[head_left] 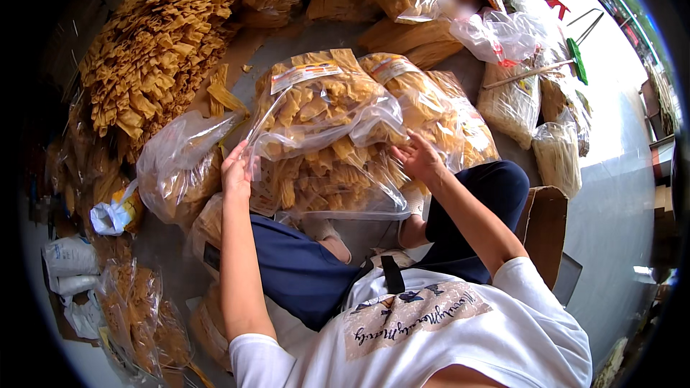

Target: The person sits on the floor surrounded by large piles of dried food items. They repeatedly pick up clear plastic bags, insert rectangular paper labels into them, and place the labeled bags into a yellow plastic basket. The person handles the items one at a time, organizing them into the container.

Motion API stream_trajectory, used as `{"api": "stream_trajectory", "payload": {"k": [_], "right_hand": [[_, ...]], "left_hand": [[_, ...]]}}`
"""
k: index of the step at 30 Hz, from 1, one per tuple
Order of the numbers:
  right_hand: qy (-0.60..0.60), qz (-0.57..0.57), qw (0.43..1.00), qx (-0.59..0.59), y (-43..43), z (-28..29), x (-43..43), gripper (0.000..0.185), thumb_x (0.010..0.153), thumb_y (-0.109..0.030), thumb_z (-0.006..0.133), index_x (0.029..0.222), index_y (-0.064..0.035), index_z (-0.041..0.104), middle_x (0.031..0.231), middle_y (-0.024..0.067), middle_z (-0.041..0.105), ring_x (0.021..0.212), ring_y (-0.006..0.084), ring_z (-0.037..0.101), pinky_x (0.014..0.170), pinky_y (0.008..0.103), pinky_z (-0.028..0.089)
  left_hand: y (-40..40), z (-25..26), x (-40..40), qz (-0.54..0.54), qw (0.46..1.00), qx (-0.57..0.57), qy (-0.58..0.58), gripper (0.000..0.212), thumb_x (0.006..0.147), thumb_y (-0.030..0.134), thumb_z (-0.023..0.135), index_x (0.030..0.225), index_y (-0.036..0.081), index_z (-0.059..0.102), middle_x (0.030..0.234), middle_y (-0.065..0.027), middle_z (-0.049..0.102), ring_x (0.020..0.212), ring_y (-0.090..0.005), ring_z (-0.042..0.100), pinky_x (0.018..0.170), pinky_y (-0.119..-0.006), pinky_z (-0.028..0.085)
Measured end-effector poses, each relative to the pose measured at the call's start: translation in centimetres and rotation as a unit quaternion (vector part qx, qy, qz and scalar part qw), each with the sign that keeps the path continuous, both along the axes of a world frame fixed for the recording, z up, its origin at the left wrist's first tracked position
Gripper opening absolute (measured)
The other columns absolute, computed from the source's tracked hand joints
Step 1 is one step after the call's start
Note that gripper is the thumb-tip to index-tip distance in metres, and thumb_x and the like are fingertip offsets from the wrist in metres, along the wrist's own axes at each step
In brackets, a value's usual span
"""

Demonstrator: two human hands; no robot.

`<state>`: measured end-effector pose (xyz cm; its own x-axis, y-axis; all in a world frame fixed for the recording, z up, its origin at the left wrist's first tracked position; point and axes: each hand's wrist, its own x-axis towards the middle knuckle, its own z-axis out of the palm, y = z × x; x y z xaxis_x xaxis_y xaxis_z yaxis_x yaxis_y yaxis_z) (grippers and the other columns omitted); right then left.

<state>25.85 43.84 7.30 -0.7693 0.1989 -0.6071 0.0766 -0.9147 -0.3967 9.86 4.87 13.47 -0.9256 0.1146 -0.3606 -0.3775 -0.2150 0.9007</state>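
Note:
In front of me stands a clear plastic bag (310, 110) packed with wrinkled yellow dried sheets, which look like tofu skin. It bears a printed label (306, 74) near its far end. My left hand (235, 172) pinches the plastic at the bag's left edge. At the right edge is my right hand (419, 159), its fingers apart and close to the loose plastic; whether they touch it is hard to see. More yellow sheets (329, 186) show under clear plastic on the near side, above my feet.
Filled bags (426, 97) stand close on the right. A large heap of dried sheets (161, 48) rises at the far left, above a knotted-looking clear bag (180, 167). A cardboard box (542, 231) sits beside my right knee. Bags of pale strands (558, 153) and a green-headed brush (577, 61) lie farther right.

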Motion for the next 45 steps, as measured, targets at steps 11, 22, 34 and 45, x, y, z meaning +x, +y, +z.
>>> {"api": "stream_trajectory", "payload": {"k": [11,22,34,45], "right_hand": [[0.115,0.158,0.914,0.356,3.7,4.4,-8.1,0.048,0.089,-0.020,0.053,0.130,-0.0025,0.035,0.123,0.0114,0.052,0.110,0.0193,0.052,0.088,0.0349,0.043],[-0.030,0.237,0.892,0.385,1.7,-5.2,1.6,0.048,0.083,-0.007,0.053,0.129,-0.0009,0.042,0.094,0.0045,0.057,0.079,0.0119,0.055,0.063,0.0248,0.046],[-0.154,0.148,0.928,0.304,2.3,-5.1,4.4,0.037,0.082,-0.009,0.054,0.119,-0.0068,0.046,0.107,0.0082,0.051,0.093,0.0207,0.055,0.076,0.0386,0.050],[-0.192,-0.030,0.962,0.192,4.8,-9.5,6.0,0.064,0.079,-0.027,0.068,0.128,-0.0113,0.030,0.133,0.0142,0.034,0.117,0.0333,0.039,0.083,0.0450,0.047]], "left_hand": [[1.7,-0.6,-1.0,0.004,0.999,-0.034,0.030,0.052,0.077,-0.011,0.046,0.128,-0.003,0.044,0.103,-0.0090,0.059,0.075,-0.0140,0.060,0.059,-0.019,0.047],[2.8,0.2,0.2,-0.097,0.991,-0.094,-0.013,0.038,0.086,0.004,0.051,0.123,0.005,0.051,0.099,-0.0039,0.063,0.070,-0.0097,0.059,0.054,-0.018,0.044],[9.3,-0.4,3.4,-0.263,0.941,-0.196,0.078,0.067,0.079,0.012,0.068,0.137,0.005,0.035,0.106,-0.0102,0.057,0.072,-0.0079,0.058,0.054,-0.020,0.047],[22.4,-2.8,5.4,-0.201,0.798,-0.374,0.427,0.008,0.079,0.003,0.052,0.080,0.002,0.060,0.077,-0.0174,0.058,0.076,-0.0374,0.058,0.064,-0.045,0.044]]}}
